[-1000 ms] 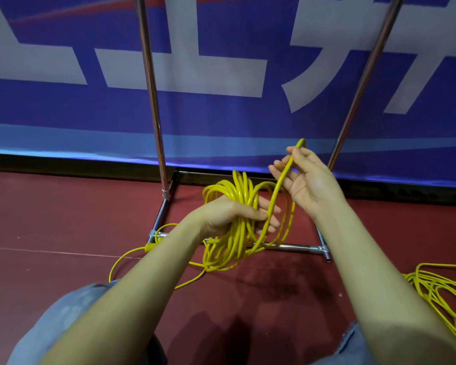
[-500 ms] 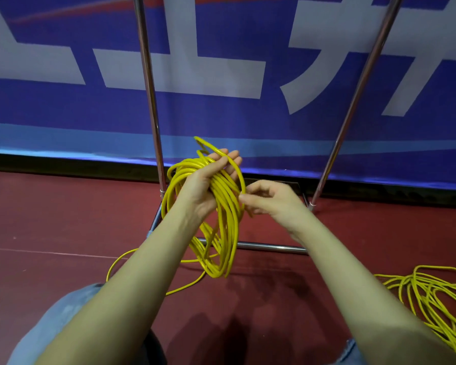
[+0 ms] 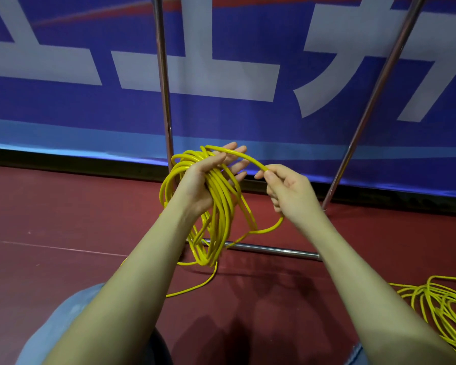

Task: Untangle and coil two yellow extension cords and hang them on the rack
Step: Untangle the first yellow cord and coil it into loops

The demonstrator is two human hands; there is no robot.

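Observation:
My left hand [image 3: 208,180] holds a coil of yellow extension cord [image 3: 216,219], the loops draped over the palm with the fingers spread. The coil hangs down to about the rack's lower bar. My right hand [image 3: 287,191] pinches a strand of the same cord that arches over from the top of the coil, and a loose loop runs under its wrist. One tail of this cord trails on the floor below the coil. A second yellow cord [image 3: 437,306] lies in a loose heap on the floor at the lower right. The metal rack [image 3: 163,75] stands just behind my hands.
The rack's two uprights rise at the centre and at the right [image 3: 374,101], joined by a low bar [image 3: 274,250] near the floor. A blue banner [image 3: 63,114] with white characters covers the wall behind. The floor [image 3: 63,219] is dark red. My knees in blue fabric show at the bottom.
The left hand has stayed up with the coil, its fingers spread wider. My right hand has moved right, away from the coil, drawing out a strand that arches between the hands.

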